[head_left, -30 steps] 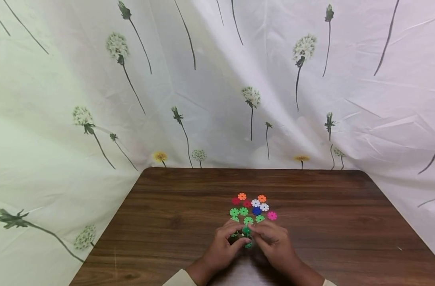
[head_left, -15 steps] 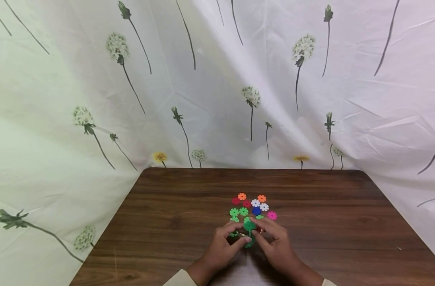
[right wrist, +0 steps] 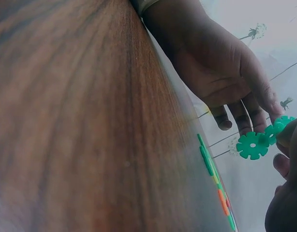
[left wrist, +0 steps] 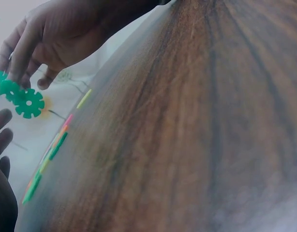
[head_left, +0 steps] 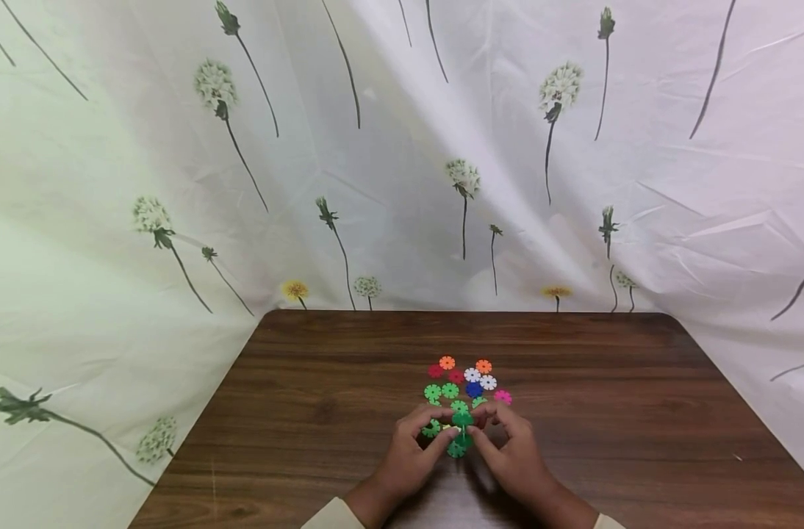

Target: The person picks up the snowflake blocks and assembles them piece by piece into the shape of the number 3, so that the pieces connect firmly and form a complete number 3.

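Fingers (head_left: pixel 435 416) of the left hand (head_left: pixel 408 450) and the right hand (head_left: pixel 516 452) are pinched on joined green discs (head_left: pixel 462 419), held above the counter (head_left: pixel 309 441), near the loose discs (head_left: pixel 450 390). For good joining, it seems wise to grip close to the joint, align slots squarely, and press evenly without twisting.

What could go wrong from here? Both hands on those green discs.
1. The green discs look joined edge to edge; uneven force from the left hand and right hand might pull them apart.
2. They're held by the fingertips above the table, so a slip could drop them.
3. Loose light-green discs lie just beyond the fingers; a forward nudge might scatter them.
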The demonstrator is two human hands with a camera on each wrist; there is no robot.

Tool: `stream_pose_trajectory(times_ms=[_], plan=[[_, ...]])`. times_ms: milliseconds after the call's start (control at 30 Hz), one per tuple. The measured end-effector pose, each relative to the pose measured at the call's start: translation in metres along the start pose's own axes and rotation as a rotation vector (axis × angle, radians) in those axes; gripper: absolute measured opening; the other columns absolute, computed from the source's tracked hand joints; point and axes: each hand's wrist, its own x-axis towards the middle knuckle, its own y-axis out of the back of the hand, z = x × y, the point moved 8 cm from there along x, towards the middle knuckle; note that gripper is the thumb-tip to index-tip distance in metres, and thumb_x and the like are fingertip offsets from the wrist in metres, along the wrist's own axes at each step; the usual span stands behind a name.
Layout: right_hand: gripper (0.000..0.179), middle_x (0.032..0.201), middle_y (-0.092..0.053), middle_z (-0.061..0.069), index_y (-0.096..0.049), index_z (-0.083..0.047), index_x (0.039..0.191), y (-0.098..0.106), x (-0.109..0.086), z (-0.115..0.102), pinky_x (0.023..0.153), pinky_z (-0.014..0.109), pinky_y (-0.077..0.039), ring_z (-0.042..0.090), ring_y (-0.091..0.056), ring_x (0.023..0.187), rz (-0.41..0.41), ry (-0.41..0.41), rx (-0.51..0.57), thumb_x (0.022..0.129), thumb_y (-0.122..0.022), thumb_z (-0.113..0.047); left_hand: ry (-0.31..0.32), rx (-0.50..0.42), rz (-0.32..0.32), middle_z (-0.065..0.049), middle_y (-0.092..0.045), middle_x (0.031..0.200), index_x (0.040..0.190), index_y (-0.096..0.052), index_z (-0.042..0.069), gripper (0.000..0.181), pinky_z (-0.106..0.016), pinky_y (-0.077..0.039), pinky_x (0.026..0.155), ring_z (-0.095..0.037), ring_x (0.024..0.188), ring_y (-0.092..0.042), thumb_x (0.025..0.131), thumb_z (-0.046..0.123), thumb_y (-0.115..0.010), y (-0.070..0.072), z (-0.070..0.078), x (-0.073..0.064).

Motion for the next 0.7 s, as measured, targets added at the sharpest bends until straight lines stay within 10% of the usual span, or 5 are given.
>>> stream_pose_trajectory(times_ms=[700], plan=[[0.027, 0.094, -0.076, 0.000, -0.077, -0.012, 0.107, -0.0036, -0.0014, 0.0027, 0.073, 0.031, -0.057, 0.012, -0.068, 0.084, -0.044, 0.024, 0.078, 0.091, -0.080, 0.010, -0.096, -0.018, 0.067, -0.008, -0.081, 0.110, 0.115, -0.077, 0.007, 0.011, -0.034, -0.065, 0.088, -0.004, 0.103, -0.073, 0.105, 0.007, -0.073, 0.0023, 0.0028, 0.0009]])
